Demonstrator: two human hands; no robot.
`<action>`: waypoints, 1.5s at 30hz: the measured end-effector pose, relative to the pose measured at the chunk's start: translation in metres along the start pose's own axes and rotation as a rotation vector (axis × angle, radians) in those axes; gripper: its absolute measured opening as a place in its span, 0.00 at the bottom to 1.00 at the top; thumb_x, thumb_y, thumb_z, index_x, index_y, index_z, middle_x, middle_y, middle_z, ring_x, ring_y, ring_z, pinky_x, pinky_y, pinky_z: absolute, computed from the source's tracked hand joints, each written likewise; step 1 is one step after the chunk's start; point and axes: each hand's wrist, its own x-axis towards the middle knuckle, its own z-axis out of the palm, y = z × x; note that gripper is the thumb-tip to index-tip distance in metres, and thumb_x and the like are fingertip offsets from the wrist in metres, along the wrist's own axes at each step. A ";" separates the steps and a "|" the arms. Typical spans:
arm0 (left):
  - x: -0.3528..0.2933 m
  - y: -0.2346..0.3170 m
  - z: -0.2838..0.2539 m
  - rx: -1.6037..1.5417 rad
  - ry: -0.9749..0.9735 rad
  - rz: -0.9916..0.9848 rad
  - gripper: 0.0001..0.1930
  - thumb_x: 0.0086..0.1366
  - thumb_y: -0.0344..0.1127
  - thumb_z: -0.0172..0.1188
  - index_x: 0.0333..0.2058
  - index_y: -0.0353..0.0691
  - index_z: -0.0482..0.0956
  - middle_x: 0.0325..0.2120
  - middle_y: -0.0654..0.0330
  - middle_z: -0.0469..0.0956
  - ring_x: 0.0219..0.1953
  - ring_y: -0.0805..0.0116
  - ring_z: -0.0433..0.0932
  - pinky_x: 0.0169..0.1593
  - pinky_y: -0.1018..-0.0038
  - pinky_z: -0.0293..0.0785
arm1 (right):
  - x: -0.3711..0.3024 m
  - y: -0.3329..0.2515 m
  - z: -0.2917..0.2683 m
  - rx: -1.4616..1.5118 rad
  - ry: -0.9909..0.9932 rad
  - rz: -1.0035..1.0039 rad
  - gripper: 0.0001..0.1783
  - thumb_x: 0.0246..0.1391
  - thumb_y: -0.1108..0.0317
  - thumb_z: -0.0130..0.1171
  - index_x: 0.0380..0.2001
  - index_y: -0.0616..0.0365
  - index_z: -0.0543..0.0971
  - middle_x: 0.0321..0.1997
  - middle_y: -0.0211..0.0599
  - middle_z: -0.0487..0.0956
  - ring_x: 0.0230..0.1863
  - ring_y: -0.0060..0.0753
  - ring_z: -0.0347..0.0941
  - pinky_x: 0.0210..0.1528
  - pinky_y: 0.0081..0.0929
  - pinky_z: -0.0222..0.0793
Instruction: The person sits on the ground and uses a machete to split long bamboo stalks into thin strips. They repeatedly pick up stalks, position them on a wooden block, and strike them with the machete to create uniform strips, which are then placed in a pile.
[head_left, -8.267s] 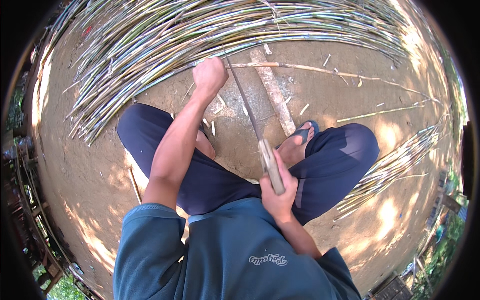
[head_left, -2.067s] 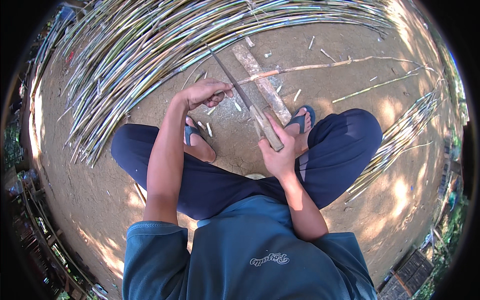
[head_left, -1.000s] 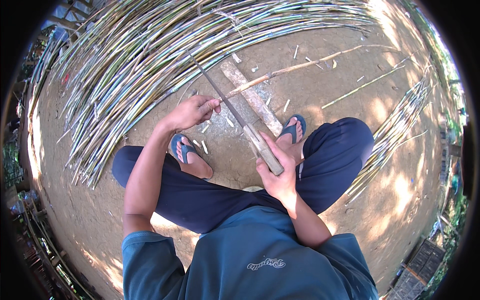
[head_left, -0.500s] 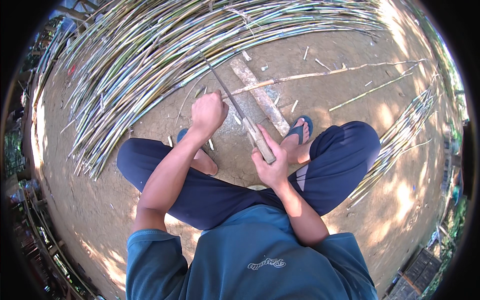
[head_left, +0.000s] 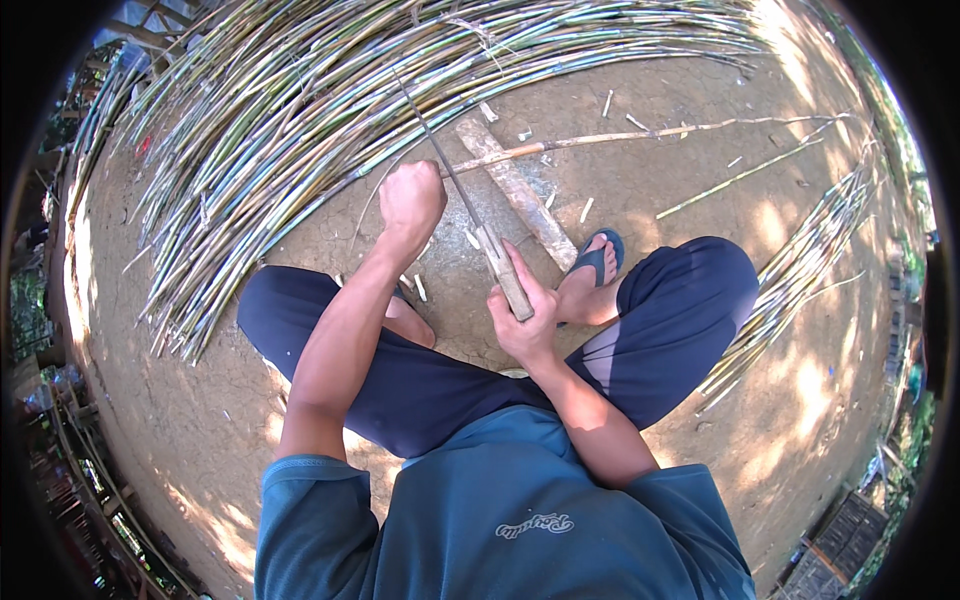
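My left hand is closed in a fist around the near end of a long thin cane, which stretches right across a flat wooden board on the ground. In my right hand is the wooden handle of what looks like a handsaw. Its long dark blade is seen edge-on, so no teeth show. The blade crosses the cane just right of my left fist; whether it touches, I cannot tell. The cane's end inside the fist is hidden.
A large heap of long canes lies along the far left. Another bundle lies on the right, near a single thin cane. Several short cut pieces are scattered around the board. My sandalled foot stands beside the board.
The saw has slid forward and slightly left, its tip reaching farther over the cane heap. My right hand has moved left with it; my left fist has shifted a little forward.
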 end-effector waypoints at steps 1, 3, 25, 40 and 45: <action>-0.001 -0.001 0.003 -0.002 -0.008 0.008 0.07 0.53 0.27 0.56 0.24 0.34 0.82 0.22 0.42 0.80 0.27 0.45 0.82 0.32 0.56 0.80 | -0.001 -0.002 -0.001 -0.019 -0.003 0.019 0.34 0.46 0.78 0.55 0.61 0.62 0.70 0.23 0.35 0.78 0.25 0.18 0.74 0.31 0.21 0.72; -0.004 -0.001 0.007 -0.007 -0.023 0.027 0.07 0.54 0.31 0.57 0.24 0.36 0.82 0.21 0.42 0.79 0.26 0.44 0.81 0.32 0.55 0.79 | -0.001 0.002 -0.004 0.041 0.023 0.017 0.33 0.46 0.78 0.55 0.60 0.62 0.70 0.25 0.37 0.79 0.25 0.18 0.74 0.32 0.21 0.72; 0.017 -0.027 -0.016 0.010 0.078 -0.078 0.07 0.53 0.28 0.56 0.25 0.35 0.83 0.25 0.41 0.80 0.30 0.43 0.82 0.35 0.56 0.79 | -0.052 -0.064 -0.046 -0.111 -0.028 0.208 0.30 0.45 0.80 0.55 0.57 0.65 0.72 0.22 0.39 0.77 0.23 0.15 0.71 0.30 0.20 0.71; 0.036 -0.054 -0.019 0.019 0.125 -0.196 0.08 0.54 0.26 0.55 0.27 0.30 0.82 0.27 0.39 0.81 0.33 0.42 0.82 0.38 0.54 0.79 | -0.062 -0.102 -0.060 -0.131 -0.096 0.204 0.31 0.44 0.81 0.53 0.57 0.65 0.72 0.31 0.48 0.81 0.25 0.20 0.75 0.33 0.22 0.72; 0.018 -0.013 -0.004 0.042 0.058 -0.082 0.07 0.53 0.29 0.57 0.25 0.32 0.82 0.25 0.39 0.80 0.30 0.41 0.82 0.35 0.54 0.80 | -0.022 -0.067 -0.037 -0.125 -0.048 0.236 0.29 0.48 0.77 0.52 0.58 0.65 0.71 0.38 0.50 0.81 0.31 0.18 0.76 0.35 0.20 0.72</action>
